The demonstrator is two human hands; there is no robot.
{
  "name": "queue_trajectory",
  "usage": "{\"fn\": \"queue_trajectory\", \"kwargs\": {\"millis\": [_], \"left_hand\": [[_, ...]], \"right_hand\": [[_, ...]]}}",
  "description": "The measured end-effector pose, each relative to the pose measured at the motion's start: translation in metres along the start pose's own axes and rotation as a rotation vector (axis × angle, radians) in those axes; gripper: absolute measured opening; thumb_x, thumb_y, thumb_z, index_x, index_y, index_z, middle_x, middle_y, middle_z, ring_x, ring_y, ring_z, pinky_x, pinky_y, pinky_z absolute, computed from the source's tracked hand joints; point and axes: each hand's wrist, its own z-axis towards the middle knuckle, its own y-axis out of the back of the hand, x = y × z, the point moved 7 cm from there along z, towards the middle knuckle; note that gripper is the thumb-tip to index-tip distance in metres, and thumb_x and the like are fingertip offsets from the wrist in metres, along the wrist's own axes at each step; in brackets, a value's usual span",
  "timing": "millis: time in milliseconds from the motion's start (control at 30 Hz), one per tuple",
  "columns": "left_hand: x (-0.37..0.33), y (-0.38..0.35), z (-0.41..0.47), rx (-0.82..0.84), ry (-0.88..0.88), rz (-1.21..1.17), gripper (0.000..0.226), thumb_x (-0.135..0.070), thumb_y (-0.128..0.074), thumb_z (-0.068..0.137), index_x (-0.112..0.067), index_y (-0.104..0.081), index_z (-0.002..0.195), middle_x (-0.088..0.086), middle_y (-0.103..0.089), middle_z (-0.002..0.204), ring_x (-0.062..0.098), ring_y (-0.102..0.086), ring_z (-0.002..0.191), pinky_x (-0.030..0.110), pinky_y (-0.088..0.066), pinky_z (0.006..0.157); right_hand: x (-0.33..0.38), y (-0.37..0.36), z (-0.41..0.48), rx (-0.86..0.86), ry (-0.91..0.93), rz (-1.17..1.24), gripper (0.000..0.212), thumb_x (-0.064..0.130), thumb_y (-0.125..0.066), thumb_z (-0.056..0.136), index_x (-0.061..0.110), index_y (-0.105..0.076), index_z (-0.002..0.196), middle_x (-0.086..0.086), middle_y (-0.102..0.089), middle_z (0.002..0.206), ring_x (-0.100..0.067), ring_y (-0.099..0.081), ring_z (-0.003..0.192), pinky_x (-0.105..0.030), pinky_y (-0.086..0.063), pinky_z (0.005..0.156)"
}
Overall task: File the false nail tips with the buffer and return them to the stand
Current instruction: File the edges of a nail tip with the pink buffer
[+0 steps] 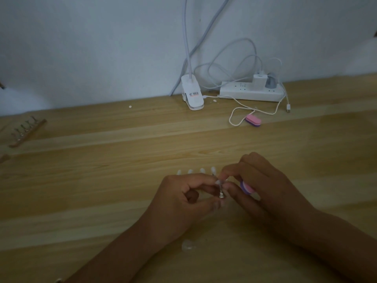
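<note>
My left hand (183, 198) pinches a small silver clip holder (221, 193) with a clear false nail tip (218, 182) on top. My right hand (263, 180) pinches that nail tip with thumb and forefinger, and a pink and purple buffer (246, 186) is tucked in its other fingers. Just behind the hands, several white nail tips (195, 170) stand in a row; the stand under them is mostly hidden by my left hand. A clear nail tip (188, 246) lies loose on the table between my forearms.
A second pink buffer (253, 120) lies by a white cable (236, 117). A lamp clamp (192, 94) and power strip (252, 91) sit at the wall. A wooden stand (27, 131) with several bare metal clips lies far left on the wooden table (102, 180).
</note>
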Motion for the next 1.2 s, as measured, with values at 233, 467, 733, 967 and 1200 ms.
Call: {"fn": "queue_trajectory", "kwargs": {"millis": [233, 467, 733, 967, 1200], "left_hand": [[-0.018, 0.009, -0.004, -0.175, -0.123, 0.126, 0.048, -0.014, -0.082, 0.068, -0.035, -0.070, 0.110, -0.029, -0.067, 0.073, 0.000, -0.023, 0.041, 0.009, -0.026, 0.043], [-0.030, 0.012, -0.007, -0.262, -0.244, 0.194, 0.044, -0.019, -0.081, 0.071, -0.030, -0.070, 0.113, -0.016, -0.031, 0.046, 0.001, -0.022, 0.044, 0.011, -0.026, 0.049], [-0.034, 0.008, -0.006, -0.185, -0.240, 0.155, 0.033, -0.008, -0.082, 0.066, -0.023, -0.075, 0.094, -0.023, -0.064, 0.079, 0.001, -0.025, 0.040, 0.010, -0.026, 0.046], [-0.032, 0.011, -0.006, -0.208, -0.239, 0.152, 0.027, -0.019, -0.079, 0.069, -0.020, -0.075, 0.096, -0.012, -0.068, 0.087, 0.002, -0.027, 0.042, 0.010, -0.027, 0.047], [-0.033, 0.012, -0.008, -0.236, -0.219, 0.188, 0.031, -0.011, -0.082, 0.066, -0.021, -0.076, 0.095, -0.014, -0.066, 0.077, 0.003, -0.027, 0.042, 0.010, -0.027, 0.048]], "right_hand": [[0.000, 0.006, 0.001, -0.084, -0.028, 0.045, 0.021, 0.022, -0.053, 0.095, 0.009, -0.070, 0.095, 0.023, -0.034, 0.087, 0.000, -0.037, 0.079, -0.007, -0.033, 0.077], [-0.003, 0.009, 0.000, -0.146, -0.066, 0.049, 0.019, 0.024, -0.060, 0.092, 0.009, -0.071, 0.090, 0.023, -0.039, 0.085, 0.003, -0.037, 0.078, -0.006, -0.034, 0.076], [-0.023, 0.007, -0.007, -0.060, -0.287, 0.434, 0.021, 0.027, -0.036, 0.085, 0.023, -0.047, 0.103, 0.001, -0.048, 0.085, -0.022, -0.046, 0.070, -0.025, -0.037, 0.058], [-0.009, 0.006, -0.004, -0.098, -0.065, 0.301, 0.032, 0.019, -0.060, 0.093, 0.017, -0.063, 0.125, -0.004, -0.053, 0.123, -0.009, -0.053, 0.122, -0.013, -0.037, 0.102], [-0.005, 0.010, -0.004, -0.171, -0.052, 0.260, 0.023, 0.018, -0.069, 0.089, 0.007, -0.071, 0.109, 0.003, -0.068, 0.107, -0.004, -0.063, 0.104, -0.007, -0.042, 0.087]]}}
